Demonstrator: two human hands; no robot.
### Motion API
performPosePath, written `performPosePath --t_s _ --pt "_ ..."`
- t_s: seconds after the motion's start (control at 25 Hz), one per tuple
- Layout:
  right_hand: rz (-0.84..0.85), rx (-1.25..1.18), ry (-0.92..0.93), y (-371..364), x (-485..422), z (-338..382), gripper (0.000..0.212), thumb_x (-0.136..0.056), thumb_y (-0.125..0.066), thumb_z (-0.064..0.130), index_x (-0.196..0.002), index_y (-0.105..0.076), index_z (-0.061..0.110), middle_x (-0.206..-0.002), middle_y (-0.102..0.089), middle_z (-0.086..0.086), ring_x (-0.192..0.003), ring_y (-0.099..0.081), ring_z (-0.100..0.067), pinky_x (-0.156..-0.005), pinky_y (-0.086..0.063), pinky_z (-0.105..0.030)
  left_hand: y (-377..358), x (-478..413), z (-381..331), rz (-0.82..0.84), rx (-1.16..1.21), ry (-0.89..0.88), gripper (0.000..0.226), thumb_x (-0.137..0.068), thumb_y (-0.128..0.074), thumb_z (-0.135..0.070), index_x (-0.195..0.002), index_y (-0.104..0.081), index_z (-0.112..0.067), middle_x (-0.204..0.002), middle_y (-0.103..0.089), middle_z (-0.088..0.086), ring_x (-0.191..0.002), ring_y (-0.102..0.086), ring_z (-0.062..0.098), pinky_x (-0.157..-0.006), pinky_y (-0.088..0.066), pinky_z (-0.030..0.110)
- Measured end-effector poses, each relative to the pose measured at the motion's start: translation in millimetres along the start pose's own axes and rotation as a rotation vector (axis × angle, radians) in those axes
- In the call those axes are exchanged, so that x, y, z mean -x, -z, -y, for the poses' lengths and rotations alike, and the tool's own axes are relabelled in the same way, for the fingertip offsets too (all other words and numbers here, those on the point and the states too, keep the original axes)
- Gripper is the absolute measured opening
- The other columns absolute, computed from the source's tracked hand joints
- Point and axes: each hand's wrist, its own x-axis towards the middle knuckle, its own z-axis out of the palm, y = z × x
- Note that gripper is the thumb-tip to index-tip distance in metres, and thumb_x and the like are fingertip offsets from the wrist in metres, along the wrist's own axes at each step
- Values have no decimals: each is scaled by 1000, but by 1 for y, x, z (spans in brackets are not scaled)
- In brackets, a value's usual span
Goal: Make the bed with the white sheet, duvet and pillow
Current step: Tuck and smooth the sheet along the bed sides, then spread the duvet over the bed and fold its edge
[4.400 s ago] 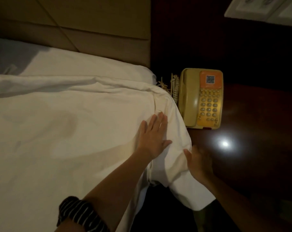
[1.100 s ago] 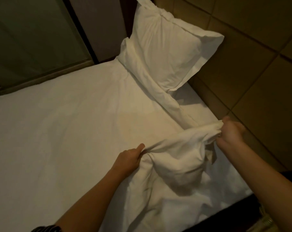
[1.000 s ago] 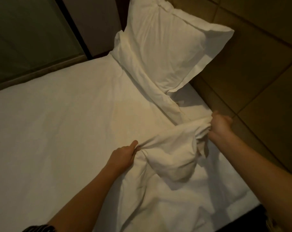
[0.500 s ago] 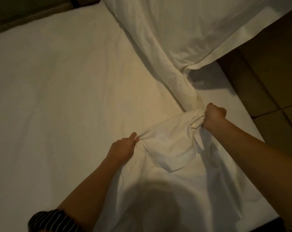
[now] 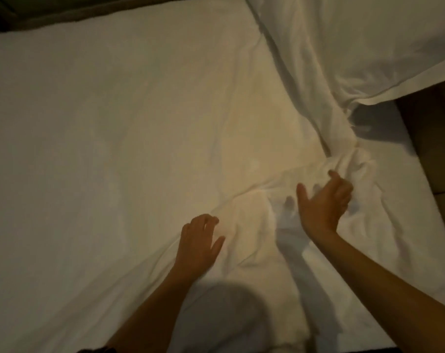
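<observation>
The left hand point(image 5: 198, 240) sits low over the duvet point(image 5: 114, 123), well short of the pillow point(image 5: 356, 47), its fingers loosely bent and gripping nothing. The right hand point(image 5: 323, 202) hovers nearer the pillow, fingers slack, also empty. Just below the pillow's corner, the duvet's edge lies bunched over the sheet point(image 5: 407, 200). The duvet looks light and limp and should drag easily; pinch it at that crumpled corner.

Quick count of what's here
One pillow point(image 5: 369, 42) far right, one duvet point(image 5: 114, 123), one sheet point(image 5: 400, 174) peeking out on the right, and two hands: left hand point(image 5: 198, 244) plus right hand point(image 5: 323, 205), near side.
</observation>
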Motion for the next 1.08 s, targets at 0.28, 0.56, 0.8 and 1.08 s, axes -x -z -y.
performPosePath --t_s 0.28,0.56,0.8,1.08 --pt "369 170 875 -74 234 25 39 -82 -58 30 -114 -56 8 -108 -58 -20 -97 -56 -33 -85 -49 -40 0 181 120 -42 -13 -8 54 -77 -50 -44 -123 -46 -16 -129 -44 7 -118 -43 27 -98 -31 41" --pt "613 322 1074 -142 397 115 45 -63 -69 19 -104 -62 3 -95 -62 -21 -79 -63 -40 -69 -52 -43 50 327 259 -145 -28 241 55 -78 -48 -52 -123 -46 -20 -125 -52 6 -113 -44 23 -94 -33 37" --pt "707 364 1249 -177 484 187 58 -60 -87 15 -110 -61 2 -103 -59 -21 -88 -59 -41 -74 -49 -46 99 422 347 -180 11 562 55 -73 -59 -53 -115 -46 -21 -115 -61 7 -98 -62 25 -81 -51 38" --pt "837 439 1449 -213 580 261 61 -52 -91 17 -104 -62 3 -96 -60 -20 -78 -60 -40 -66 -51 -45 141 503 408 -278 49 829 55 -90 -53 -51 -135 -41 -21 -139 -39 0 -122 -44 19 -101 -32 32"
